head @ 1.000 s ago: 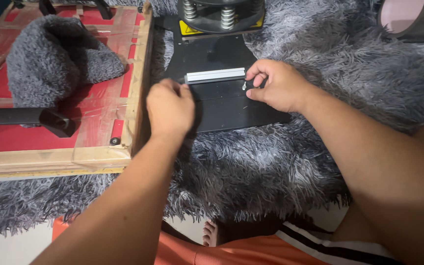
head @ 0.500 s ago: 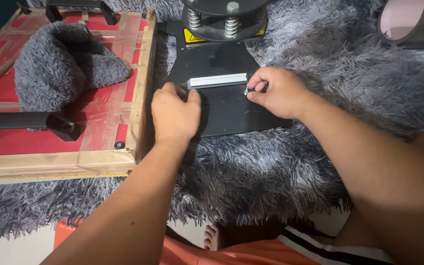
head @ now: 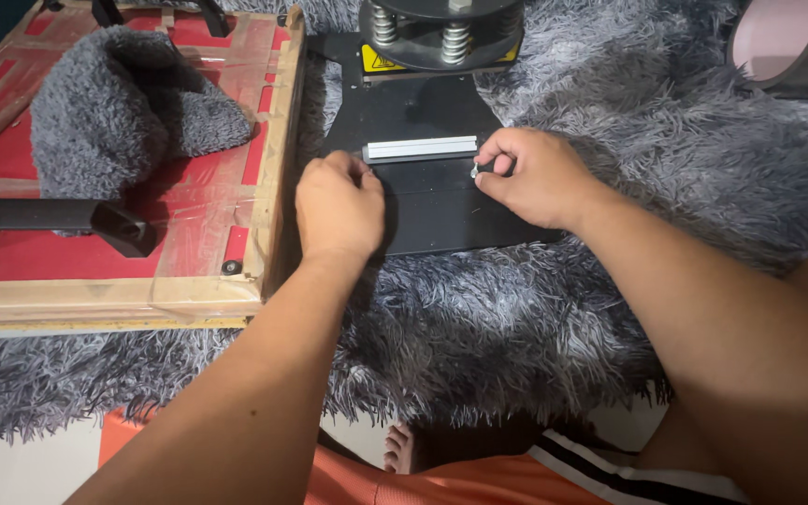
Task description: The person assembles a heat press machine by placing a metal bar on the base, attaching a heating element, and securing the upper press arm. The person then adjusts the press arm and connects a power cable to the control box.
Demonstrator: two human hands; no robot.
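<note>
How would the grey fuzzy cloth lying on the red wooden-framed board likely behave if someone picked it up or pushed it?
The grey fuzzy cloth lies slumped in soft folds, so it would probably go floppy when lifted. Its fluffy pile suggests it is light for its size. Pushed across the red board, it would likely bunch up rather than roll.

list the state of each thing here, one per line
left hand: curled, resting on the black plate's left edge
right hand: pinching a small silvery piece
black plate: flat on the rug
white bar: lying across the plate
grey fuzzy cloth: bunched on the red frame
</note>
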